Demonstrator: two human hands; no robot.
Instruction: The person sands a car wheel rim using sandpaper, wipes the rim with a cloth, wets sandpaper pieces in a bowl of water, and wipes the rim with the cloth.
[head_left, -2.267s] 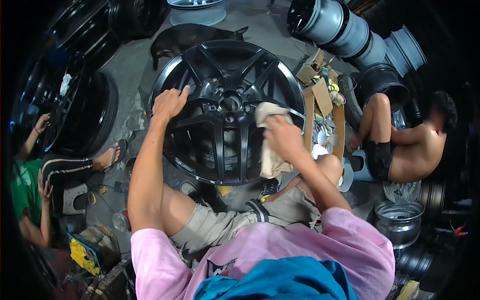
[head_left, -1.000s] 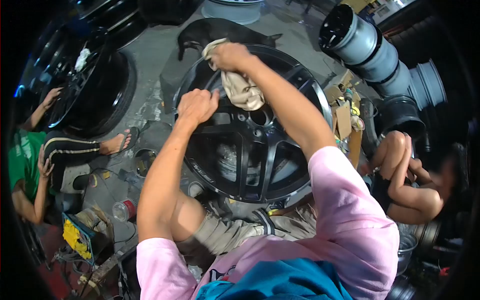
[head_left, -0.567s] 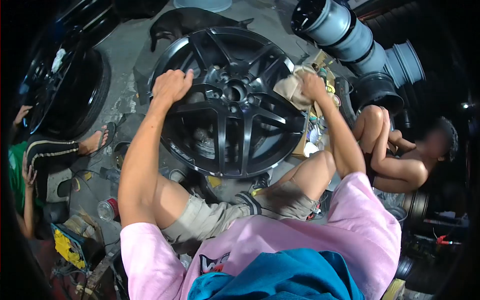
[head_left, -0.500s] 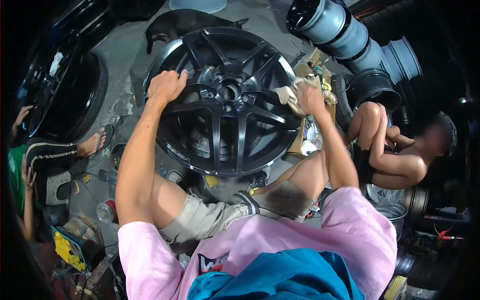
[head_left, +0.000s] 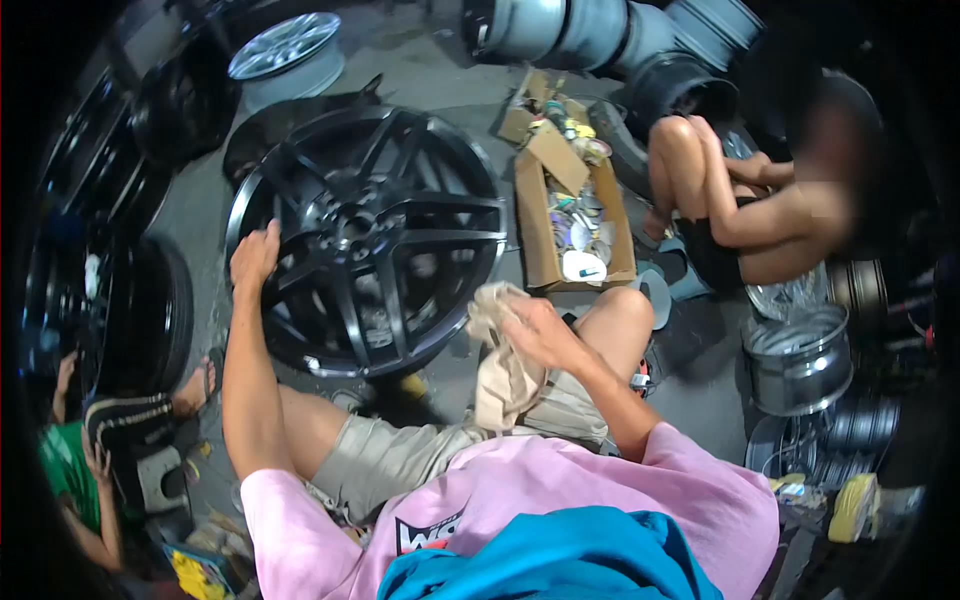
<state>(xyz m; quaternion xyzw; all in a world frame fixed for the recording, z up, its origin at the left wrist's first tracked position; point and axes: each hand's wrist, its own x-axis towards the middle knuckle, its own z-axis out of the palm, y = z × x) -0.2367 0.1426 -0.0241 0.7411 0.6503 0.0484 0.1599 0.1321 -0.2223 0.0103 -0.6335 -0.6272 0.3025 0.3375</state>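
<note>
A large black alloy wheel rim (head_left: 440, 240) with paired spokes stands in front of me, tilted, its face toward me. My left hand (head_left: 256, 258) is closed on the left edge of the rim, the thumb on its face; part of the fingers is hidden. Off the rim's lower right, over my lap, my right hand (head_left: 545, 330) grips a crumpled beige rag (head_left: 508, 385). The rag hangs down in front of my shorts.
Right of the rim, a cardboard box (head_left: 538, 230) holds sanding discs and small items. A person (head_left: 740, 205) crouches beyond it. A dark animal (head_left: 255, 140) lies behind the rim. Another person's leg (head_left: 130, 412) is at left. More wheels (head_left: 800, 365) stand around.
My right hand has drawn the rag from the rim's right edge down toward my lap. The view has turned right; the rim now appears further left. My left hand stays on its edge.
</note>
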